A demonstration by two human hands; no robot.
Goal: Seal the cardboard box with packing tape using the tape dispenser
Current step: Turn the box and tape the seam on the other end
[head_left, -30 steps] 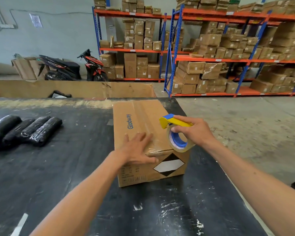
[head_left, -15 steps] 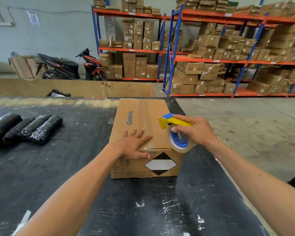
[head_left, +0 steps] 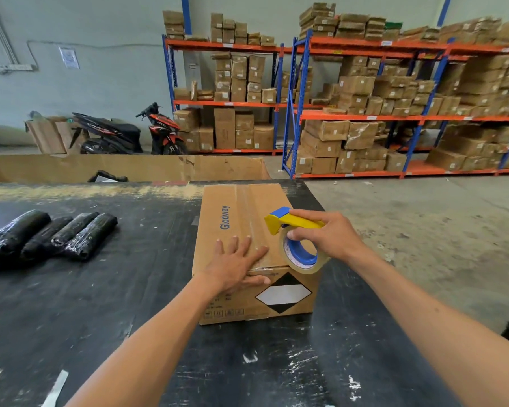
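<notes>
A brown cardboard box point(head_left: 232, 210) printed "Glodway" sits on the black table, flaps closed, with a clear tape strip along its top seam. My left hand point(head_left: 237, 264) lies flat on the near top edge of the box, fingers spread, thumb over the front face. My right hand point(head_left: 329, 235) grips a yellow and blue tape dispenser point(head_left: 291, 223) with its tape roll point(head_left: 301, 255) at the box's near right top corner. A black and white diamond label point(head_left: 282, 293) marks the front face.
Several black wrapped rolls point(head_left: 50, 233) lie on the black table point(head_left: 130, 289) to the left. A large open carton point(head_left: 130, 167) stands behind the table. The table's right edge drops to concrete floor. Shelving racks full of boxes and a scooter stand far back.
The box has turned so its front face is square to me. My left hand stayed on its near top edge and the dispenser stayed at the near right corner.
</notes>
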